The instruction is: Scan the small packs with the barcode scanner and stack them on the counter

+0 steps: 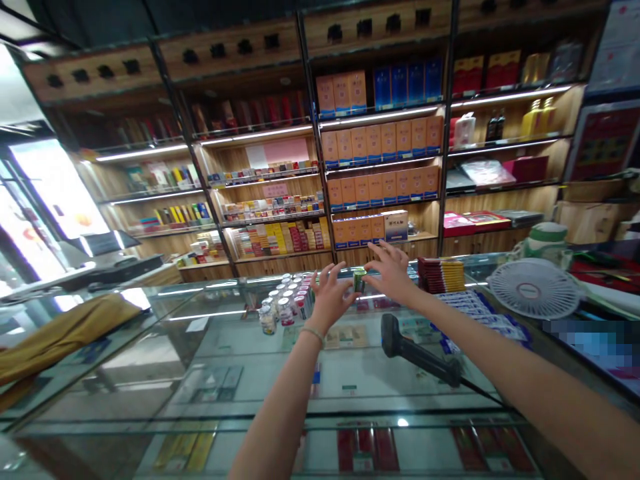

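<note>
Over the glass counter [235,393], a small green packet or tub [359,279] is between my two hands; its exact kind is too small to make out. My left hand [331,295], with a band at the wrist, pinches it from the left side. From the right, the thumb and finger of my right hand [391,272] close on it, the other fingers raised. Just left of my left hand stand several small white-capped jars [285,311] in rows. Below my right hand a black barcode scanner [420,353] lies on the glass, its cable running right.
Stacked red and yellow boxes [441,275] and blue-white packets [475,315] sit to the right. Beyond them are a white fan [533,288] and a green-white container [547,239]. Tan cloth [65,330] lies at left. Shelves of boxed goods [383,143] line the back wall.
</note>
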